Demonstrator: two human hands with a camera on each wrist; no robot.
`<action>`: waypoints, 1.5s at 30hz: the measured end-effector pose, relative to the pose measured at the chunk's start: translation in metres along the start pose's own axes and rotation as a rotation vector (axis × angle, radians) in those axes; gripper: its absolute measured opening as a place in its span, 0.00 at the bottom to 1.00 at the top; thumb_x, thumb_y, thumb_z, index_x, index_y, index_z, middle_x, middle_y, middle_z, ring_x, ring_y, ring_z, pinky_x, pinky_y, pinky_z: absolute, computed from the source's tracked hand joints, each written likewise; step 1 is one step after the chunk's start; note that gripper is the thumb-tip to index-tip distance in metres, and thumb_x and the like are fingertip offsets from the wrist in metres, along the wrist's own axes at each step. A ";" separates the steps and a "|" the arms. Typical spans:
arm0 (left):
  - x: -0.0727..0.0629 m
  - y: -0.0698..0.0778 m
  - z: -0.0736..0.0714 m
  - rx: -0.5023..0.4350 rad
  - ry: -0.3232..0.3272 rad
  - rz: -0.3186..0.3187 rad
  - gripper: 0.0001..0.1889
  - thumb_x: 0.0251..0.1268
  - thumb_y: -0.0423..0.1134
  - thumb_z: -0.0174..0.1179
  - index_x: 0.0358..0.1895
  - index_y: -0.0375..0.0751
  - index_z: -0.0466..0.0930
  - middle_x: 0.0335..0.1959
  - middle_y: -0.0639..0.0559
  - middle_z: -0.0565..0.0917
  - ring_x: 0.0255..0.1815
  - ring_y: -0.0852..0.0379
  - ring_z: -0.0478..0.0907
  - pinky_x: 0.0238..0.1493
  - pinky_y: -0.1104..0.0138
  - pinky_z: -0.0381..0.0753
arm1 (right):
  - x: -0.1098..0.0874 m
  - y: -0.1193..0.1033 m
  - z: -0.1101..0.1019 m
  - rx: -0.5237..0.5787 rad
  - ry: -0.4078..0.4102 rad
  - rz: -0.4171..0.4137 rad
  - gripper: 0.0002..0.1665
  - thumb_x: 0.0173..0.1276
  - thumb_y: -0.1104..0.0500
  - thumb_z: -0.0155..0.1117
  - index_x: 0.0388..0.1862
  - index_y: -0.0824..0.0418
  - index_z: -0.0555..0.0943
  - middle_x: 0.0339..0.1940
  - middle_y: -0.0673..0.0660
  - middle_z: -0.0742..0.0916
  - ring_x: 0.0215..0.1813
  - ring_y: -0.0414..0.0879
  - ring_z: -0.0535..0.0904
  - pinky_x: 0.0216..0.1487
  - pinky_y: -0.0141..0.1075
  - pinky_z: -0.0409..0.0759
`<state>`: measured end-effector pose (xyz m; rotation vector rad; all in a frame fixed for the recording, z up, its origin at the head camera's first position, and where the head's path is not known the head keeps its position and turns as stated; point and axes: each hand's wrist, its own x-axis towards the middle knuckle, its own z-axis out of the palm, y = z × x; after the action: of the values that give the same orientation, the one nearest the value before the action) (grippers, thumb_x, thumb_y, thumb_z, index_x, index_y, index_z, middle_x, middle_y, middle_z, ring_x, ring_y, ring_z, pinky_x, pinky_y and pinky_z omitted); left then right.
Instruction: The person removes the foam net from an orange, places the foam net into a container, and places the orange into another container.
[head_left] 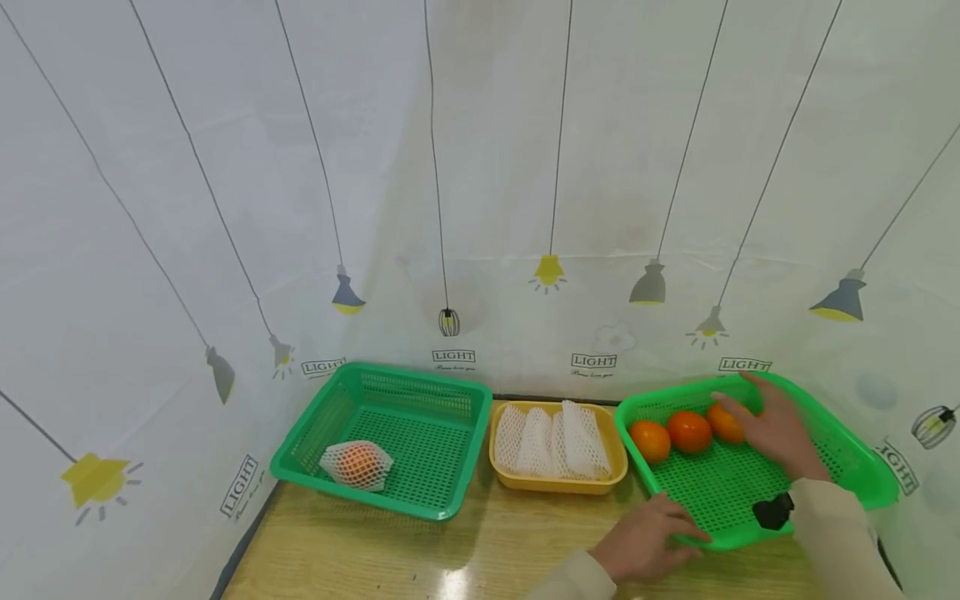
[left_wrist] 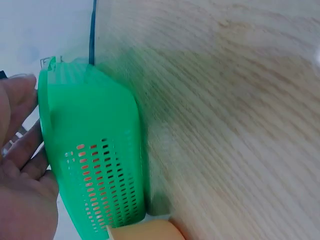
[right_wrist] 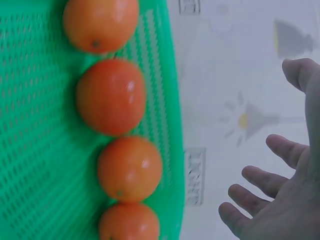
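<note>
Several smooth, round orange fruits (right_wrist: 111,96) lie in a row along the far side of the bright green basket (head_left: 720,492) on the right. My right hand (head_left: 780,425) is over this basket near the fruits, and it covers part of the row in the head view. Its fingers (right_wrist: 260,181) are spread and hold nothing. At the basket's near left rim is my left hand (head_left: 648,537), with loosely extended fingers (left_wrist: 25,150) against the rim. A dark device sits on the right wrist.
A darker green basket (head_left: 416,504) on the left holds one fruit in a white foam net (head_left: 356,465). Between the baskets, a yellow tray (head_left: 551,483) holds several foam net sleeves (head_left: 536,442). A printed curtain (head_left: 495,167) hangs behind the wooden table (head_left: 495,550).
</note>
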<state>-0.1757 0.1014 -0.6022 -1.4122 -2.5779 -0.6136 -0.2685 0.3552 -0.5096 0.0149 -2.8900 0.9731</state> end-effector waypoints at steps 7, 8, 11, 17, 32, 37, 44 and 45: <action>-0.016 -0.010 -0.017 -0.177 -0.085 -0.100 0.20 0.77 0.58 0.55 0.65 0.61 0.82 0.70 0.63 0.76 0.80 0.62 0.62 0.74 0.73 0.66 | -0.014 -0.037 0.018 0.064 0.005 -0.075 0.52 0.76 0.33 0.55 0.85 0.58 0.50 0.82 0.75 0.57 0.77 0.80 0.52 0.64 0.78 0.59; -0.019 -0.012 -0.020 -0.209 -0.079 -0.116 0.20 0.77 0.58 0.54 0.65 0.59 0.81 0.71 0.63 0.75 0.79 0.62 0.62 0.74 0.72 0.67 | -0.016 -0.041 0.022 0.072 0.008 -0.087 0.51 0.76 0.33 0.56 0.85 0.58 0.51 0.82 0.75 0.57 0.77 0.80 0.53 0.64 0.78 0.59; -0.028 -0.017 -0.036 -0.301 -0.047 -0.152 0.23 0.78 0.58 0.54 0.67 0.55 0.80 0.70 0.59 0.75 0.75 0.62 0.66 0.71 0.70 0.72 | -0.025 -0.050 0.030 0.103 0.028 -0.144 0.50 0.76 0.37 0.59 0.84 0.59 0.53 0.81 0.74 0.60 0.77 0.78 0.55 0.64 0.78 0.61; -0.050 -0.030 -0.069 -0.457 0.025 -0.276 0.28 0.75 0.62 0.54 0.72 0.55 0.74 0.73 0.56 0.71 0.74 0.61 0.66 0.70 0.64 0.75 | -0.039 -0.068 0.043 0.132 0.029 -0.190 0.49 0.76 0.39 0.60 0.85 0.58 0.53 0.82 0.72 0.61 0.78 0.75 0.56 0.66 0.76 0.61; -0.108 -0.088 -0.143 -0.418 0.260 -0.440 0.34 0.73 0.61 0.59 0.77 0.57 0.65 0.76 0.49 0.67 0.77 0.49 0.65 0.72 0.45 0.71 | -0.070 -0.122 0.093 0.184 0.025 -0.277 0.45 0.74 0.43 0.65 0.81 0.60 0.61 0.82 0.71 0.60 0.80 0.75 0.52 0.69 0.77 0.58; -0.124 -0.105 -0.163 -0.417 0.238 -0.511 0.37 0.72 0.64 0.58 0.79 0.57 0.62 0.80 0.48 0.60 0.81 0.44 0.57 0.74 0.39 0.66 | -0.080 -0.141 0.111 0.184 0.038 -0.310 0.45 0.72 0.43 0.68 0.81 0.56 0.62 0.83 0.67 0.61 0.81 0.72 0.53 0.68 0.76 0.60; -0.145 -0.129 -0.183 -0.380 0.259 -0.570 0.36 0.71 0.62 0.61 0.79 0.61 0.61 0.81 0.46 0.58 0.82 0.42 0.54 0.74 0.37 0.65 | -0.090 -0.170 0.135 0.191 0.072 -0.403 0.45 0.68 0.45 0.72 0.79 0.57 0.66 0.81 0.65 0.65 0.79 0.68 0.60 0.69 0.71 0.65; -0.148 -0.132 -0.187 -0.379 0.264 -0.578 0.36 0.71 0.61 0.61 0.79 0.61 0.62 0.80 0.46 0.58 0.82 0.42 0.54 0.74 0.37 0.65 | -0.091 -0.174 0.138 0.195 0.071 -0.414 0.45 0.68 0.46 0.73 0.79 0.56 0.66 0.81 0.64 0.66 0.79 0.67 0.61 0.69 0.71 0.65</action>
<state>-0.2175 -0.1533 -0.5162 -0.5610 -2.7251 -1.3214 -0.1827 0.1314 -0.5223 0.5541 -2.5608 1.1324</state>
